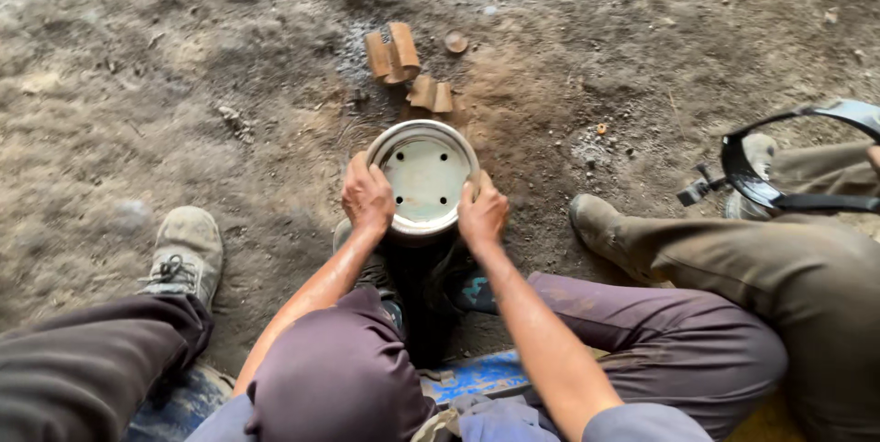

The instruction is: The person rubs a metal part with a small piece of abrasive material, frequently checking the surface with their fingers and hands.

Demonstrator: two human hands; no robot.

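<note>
Bare dirt floor (183, 66); rusty curved metal pieces (392, 54) and a small disc (456, 42) lie beyond the left hand (368, 196).

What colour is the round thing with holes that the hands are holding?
The round pot is pale greyish-green with a lighter rim, gripped by the left hand and right hand; head view.

Blocks (394, 54) behind mould (425, 176) — hands flanking

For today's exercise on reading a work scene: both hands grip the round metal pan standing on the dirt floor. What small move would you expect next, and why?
Probably a slight turn or press of the round metal pan in place. The left hand and right hand clasp opposite sides of its rim, it stands on the dirt floor between the person's feet, and the brown blocks beyond lie untouched. This is only a judgement.
</note>
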